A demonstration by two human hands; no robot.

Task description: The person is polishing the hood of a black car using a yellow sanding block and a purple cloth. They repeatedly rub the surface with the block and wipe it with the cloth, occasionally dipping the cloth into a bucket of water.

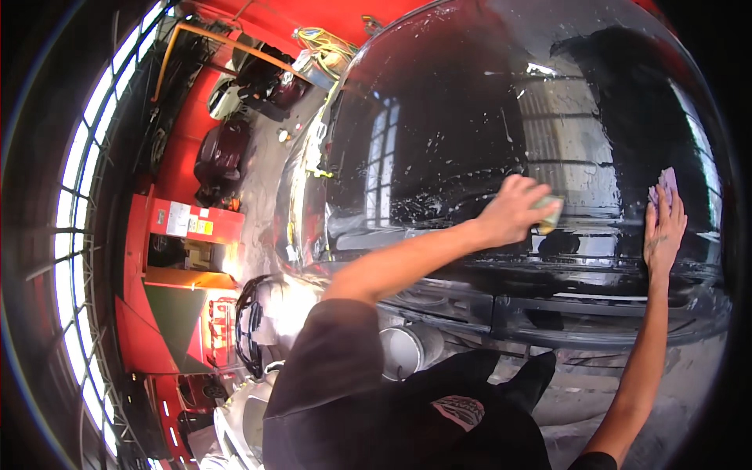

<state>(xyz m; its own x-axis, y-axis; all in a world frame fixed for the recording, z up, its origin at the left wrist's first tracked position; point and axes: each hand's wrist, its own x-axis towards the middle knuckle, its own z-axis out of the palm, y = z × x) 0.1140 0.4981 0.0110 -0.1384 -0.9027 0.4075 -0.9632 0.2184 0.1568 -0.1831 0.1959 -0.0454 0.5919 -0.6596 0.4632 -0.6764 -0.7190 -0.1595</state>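
A large, glossy black car panel (439,110), likely the hood, spreads out in front of me, wet and streaked with whitish suds or drops. My left hand (513,211) reaches across to its near middle part, fingers curled round a greenish-yellow sponge or pad (550,215) that rests on or just over the surface. Farther right, my right hand (665,235) lies along the panel with its fingers over a crumpled pinkish-purple cloth (667,180), which sticks out past the fingertips. The palm side of each hand is hidden.
A white bucket (411,351) stands on the floor below the car's near edge. To the left are a loose black bumper or grille part (249,325), a red structure (139,274), and a dark red car part (223,153). Coiled yellow hoses or cables (325,45) hang at the back.
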